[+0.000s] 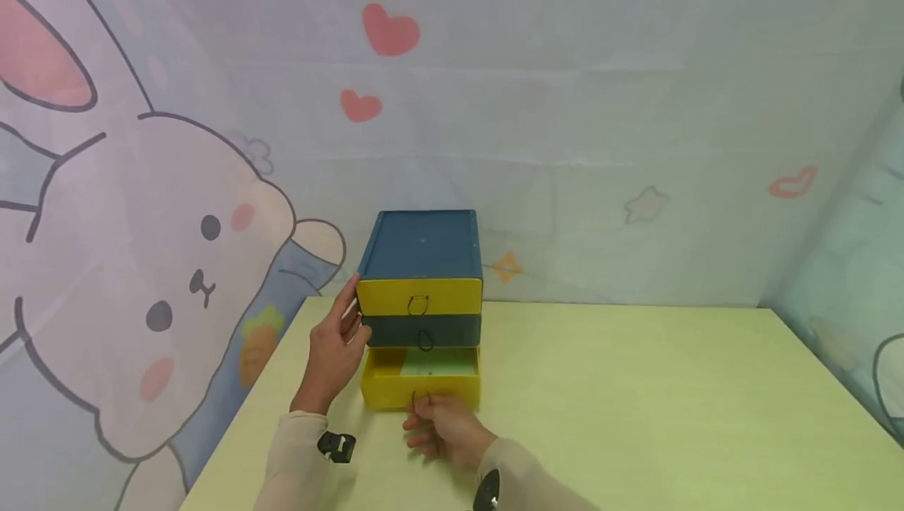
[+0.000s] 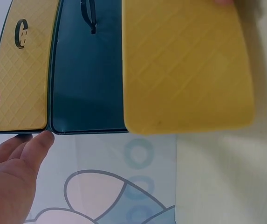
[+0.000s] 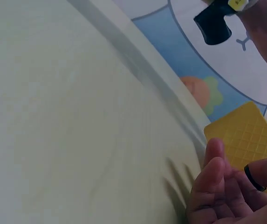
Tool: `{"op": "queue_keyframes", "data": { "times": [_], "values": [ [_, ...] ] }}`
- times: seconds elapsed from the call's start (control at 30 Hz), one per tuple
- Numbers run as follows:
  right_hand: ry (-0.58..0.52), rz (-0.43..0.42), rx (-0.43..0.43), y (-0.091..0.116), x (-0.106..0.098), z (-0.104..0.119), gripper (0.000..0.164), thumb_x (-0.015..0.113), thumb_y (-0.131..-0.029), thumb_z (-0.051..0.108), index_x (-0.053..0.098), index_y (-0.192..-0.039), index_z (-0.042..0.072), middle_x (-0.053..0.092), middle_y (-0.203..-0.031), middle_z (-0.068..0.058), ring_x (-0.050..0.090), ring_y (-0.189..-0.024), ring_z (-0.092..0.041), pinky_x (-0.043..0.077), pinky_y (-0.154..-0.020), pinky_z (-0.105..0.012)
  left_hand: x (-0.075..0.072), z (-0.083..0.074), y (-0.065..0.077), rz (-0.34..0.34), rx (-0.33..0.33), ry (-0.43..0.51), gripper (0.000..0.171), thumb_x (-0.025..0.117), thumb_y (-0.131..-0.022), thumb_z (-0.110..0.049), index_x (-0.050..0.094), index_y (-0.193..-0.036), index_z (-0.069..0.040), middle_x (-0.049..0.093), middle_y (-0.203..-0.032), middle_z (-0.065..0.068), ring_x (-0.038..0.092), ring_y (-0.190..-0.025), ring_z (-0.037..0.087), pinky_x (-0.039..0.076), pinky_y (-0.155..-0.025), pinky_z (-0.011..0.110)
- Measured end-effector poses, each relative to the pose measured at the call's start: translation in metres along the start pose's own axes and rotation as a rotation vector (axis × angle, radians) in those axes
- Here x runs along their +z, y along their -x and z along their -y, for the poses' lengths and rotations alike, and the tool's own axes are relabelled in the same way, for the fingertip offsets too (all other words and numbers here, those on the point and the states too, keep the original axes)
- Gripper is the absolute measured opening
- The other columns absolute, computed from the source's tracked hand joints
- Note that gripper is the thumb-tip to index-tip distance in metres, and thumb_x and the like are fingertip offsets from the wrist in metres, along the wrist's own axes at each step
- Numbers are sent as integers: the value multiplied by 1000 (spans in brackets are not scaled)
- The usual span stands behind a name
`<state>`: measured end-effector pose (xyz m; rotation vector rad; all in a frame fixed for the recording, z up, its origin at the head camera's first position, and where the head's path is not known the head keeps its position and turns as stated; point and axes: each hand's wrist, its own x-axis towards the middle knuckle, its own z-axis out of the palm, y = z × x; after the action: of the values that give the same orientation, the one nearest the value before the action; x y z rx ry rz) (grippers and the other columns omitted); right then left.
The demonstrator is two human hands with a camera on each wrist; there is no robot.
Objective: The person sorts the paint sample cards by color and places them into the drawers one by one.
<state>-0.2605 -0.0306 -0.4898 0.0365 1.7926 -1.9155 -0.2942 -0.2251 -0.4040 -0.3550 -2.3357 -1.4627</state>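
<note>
A small three-drawer desktop cabinet (image 1: 424, 248) with a dark blue-green top stands on the table, its top drawer front (image 1: 381, 297) yellow and its middle one (image 1: 391, 330) dark. The yellow bottom drawer (image 1: 384, 393) is pulled partly out; a pale green flat thing (image 1: 441, 362) lies inside. My right hand (image 1: 452, 426) holds the dark loop pull (image 3: 253, 179) of that drawer between thumb and fingers. At the cabinet's left side, my left hand (image 1: 337, 350) rests its fingers (image 2: 37, 144) against the side, the thumb near the front.
The pale yellow-green table (image 1: 636, 401) extends far to the right of the cabinet. Behind it hangs a cloth backdrop (image 1: 565, 142) printed with a rabbit, hearts and stars. Dark bands (image 1: 337, 447) sit on both wrists.
</note>
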Motion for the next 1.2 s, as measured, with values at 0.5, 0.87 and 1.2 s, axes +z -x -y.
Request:
{"op": "queue_keyframes", "data": {
  "times": [0.5,0.87,1.2],
  "values": [
    [-36,-81,12,-31,-12,13,26,50,-104,16,61,-120,-1,64,-79,-1,70,-63,-10,54,-52,-16,4,-2,3,-6,21,10,76,51,-97,1,26,-160,-34,29,-166,6,43,-145,33,44,-112,42],
    [-56,-110,9,-33,-22,22,28,51,-103,16,58,-124,-2,63,-79,-3,73,-68,-13,56,-53,-16,11,-5,0,14,60,31,76,50,-97,2,26,-160,-34,29,-166,2,42,-147,32,42,-114,41],
    [33,-27,14,-28,-38,17,29,56,-100,20,60,-118,-3,69,-81,-4,73,-69,-14,57,-55,-19,12,0,-2,43,56,-22,78,51,-97,1,23,-160,-36,30,-166,5,43,-145,33,42,-114,46]
  ]
}}
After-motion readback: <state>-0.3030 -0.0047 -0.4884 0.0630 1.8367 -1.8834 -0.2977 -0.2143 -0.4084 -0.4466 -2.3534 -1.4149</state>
